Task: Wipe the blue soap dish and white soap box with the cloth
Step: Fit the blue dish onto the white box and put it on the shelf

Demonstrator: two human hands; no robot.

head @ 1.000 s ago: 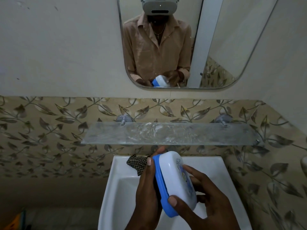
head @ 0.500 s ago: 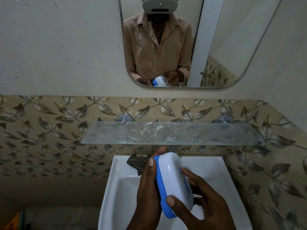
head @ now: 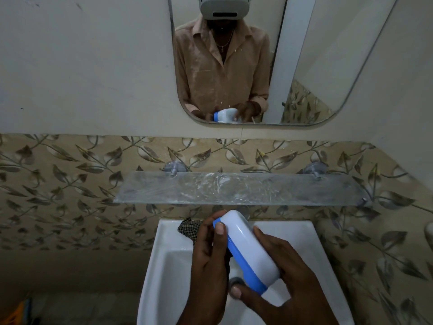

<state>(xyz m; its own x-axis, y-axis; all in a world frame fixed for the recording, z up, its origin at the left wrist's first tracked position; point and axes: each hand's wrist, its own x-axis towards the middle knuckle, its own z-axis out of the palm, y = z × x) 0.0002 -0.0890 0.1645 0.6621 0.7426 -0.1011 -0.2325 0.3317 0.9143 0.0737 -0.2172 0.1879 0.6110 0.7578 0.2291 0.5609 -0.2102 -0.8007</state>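
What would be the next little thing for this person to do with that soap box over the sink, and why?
Probably slide the left hand with the checked cloth along the blue soap dish. The right hand grips the white soap box tilted on edge above the sink, and the cloth is tucked behind the left fingers, against the blue side.

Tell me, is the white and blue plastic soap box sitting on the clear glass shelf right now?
No, the white and blue plastic soap box is held by both hands over the white sink, below the clear glass shelf.
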